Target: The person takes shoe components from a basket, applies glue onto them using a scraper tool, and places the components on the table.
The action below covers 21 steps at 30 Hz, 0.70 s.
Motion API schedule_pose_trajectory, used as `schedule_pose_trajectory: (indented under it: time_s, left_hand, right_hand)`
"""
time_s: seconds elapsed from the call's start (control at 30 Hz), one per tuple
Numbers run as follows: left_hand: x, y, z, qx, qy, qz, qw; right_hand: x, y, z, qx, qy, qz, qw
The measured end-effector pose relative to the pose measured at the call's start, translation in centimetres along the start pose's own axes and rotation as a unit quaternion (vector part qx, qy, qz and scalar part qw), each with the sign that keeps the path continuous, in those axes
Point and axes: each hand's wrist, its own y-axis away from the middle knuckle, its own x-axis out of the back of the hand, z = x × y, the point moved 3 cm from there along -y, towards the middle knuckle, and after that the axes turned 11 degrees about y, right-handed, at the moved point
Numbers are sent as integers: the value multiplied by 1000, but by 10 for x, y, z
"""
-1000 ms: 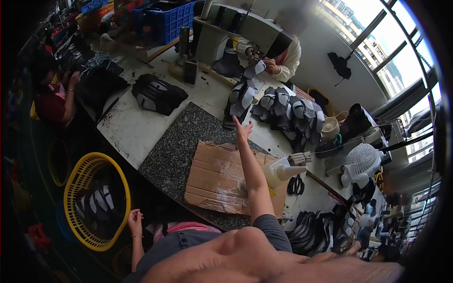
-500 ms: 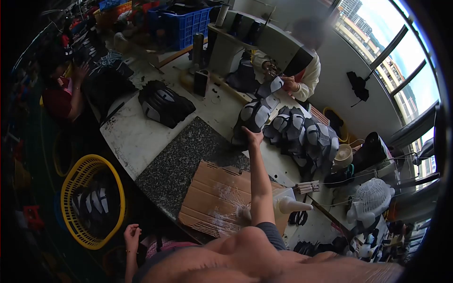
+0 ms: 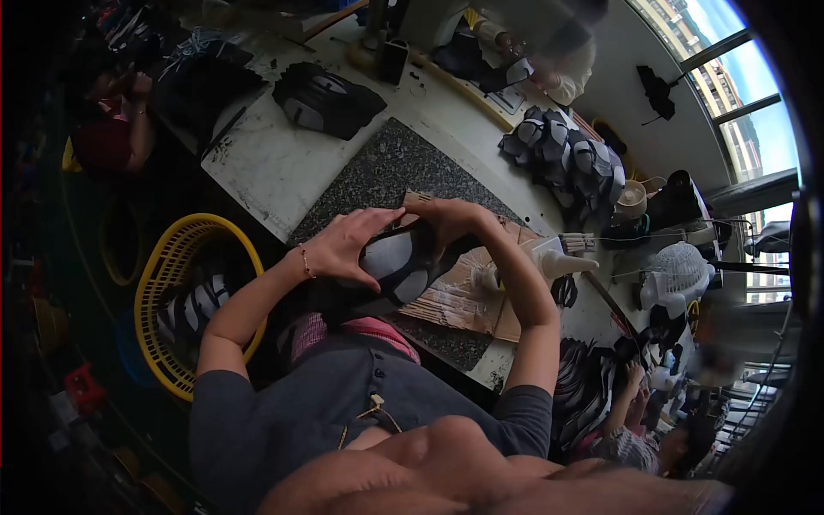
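Between my two hands is a black and grey piece (image 3: 388,256), close in front of my body and over the near edge of the cardboard. My left hand (image 3: 345,245) holds its left side, thumb and fingers spread around it. My right hand (image 3: 446,219) grips its upper right side, beside a small tan strip at the fingers. The scuffed cardboard (image 3: 468,296) lies under and right of the piece on a speckled dark slab (image 3: 352,193). A stack of similar black and grey pieces (image 3: 326,100) sits beyond the slab.
A yellow basket (image 3: 148,322) with grey and black pieces stands at the left. More pieces (image 3: 571,159) are heaped at the back right, near a co-worker's sleeve (image 3: 571,73). A white nozzle (image 3: 571,262) and a white fan (image 3: 678,270) are at the right. Other people sit left and lower right.
My right hand has come back from the far side of the table with a black and grey piece. My left hand has risen from beside the basket and now holds it too. The view has shifted.
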Motion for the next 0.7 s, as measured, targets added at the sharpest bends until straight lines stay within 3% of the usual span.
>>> schedule_pose_trajectory:
  time_s: [0.03, 0.07, 0.1, 0.13, 0.17, 0.23, 0.33, 0.4, 0.5, 0.53, 0.63, 0.7]
  left_hand:
    - [-22, -3, -36, -70, 177, 20, 982]
    - [-37, -2, -74, -25, 190, 62, 979]
    - [-48, 0, -107, 20, 202, 105, 973]
    - [-57, 0, -137, 95, 195, 160, 963]
    - [-63, 5, -162, 172, 185, 213, 944]
    - [-65, 9, -192, 229, 229, 254, 911]
    - [-70, 15, -196, 162, 128, 286, 936]
    - [-66, 15, -186, 122, -11, 287, 950]
    - [-46, 12, -167, 112, 108, 272, 950]
    - [-33, 11, -155, 134, 172, 242, 946]
    - [-4, 20, -166, 101, 218, 294, 925]
    - [30, 31, -147, 144, 468, 316, 813]
  right_hand:
    - [-9, -28, 16, -24, -4, -12, 1000]
    - [-6, -45, 21, -92, 44, 49, 994]
    - [-6, -60, 24, -166, 74, 147, 972]
    - [-11, -67, 28, -139, 108, 344, 922]
    - [-21, -69, 28, -165, 81, 421, 888]
    - [-49, -59, 19, -215, 30, 563, 797]
    - [-140, -48, 3, -387, -187, 556, 711]
    - [-192, -68, -13, -401, -323, 486, 706]
    - [-205, -97, -36, -318, -430, 534, 655]
    - [-207, -100, -35, -313, -431, 526, 663]
    - [-215, -109, -30, -295, -460, 512, 663]
    - [-214, -107, -26, -282, -494, 526, 632]
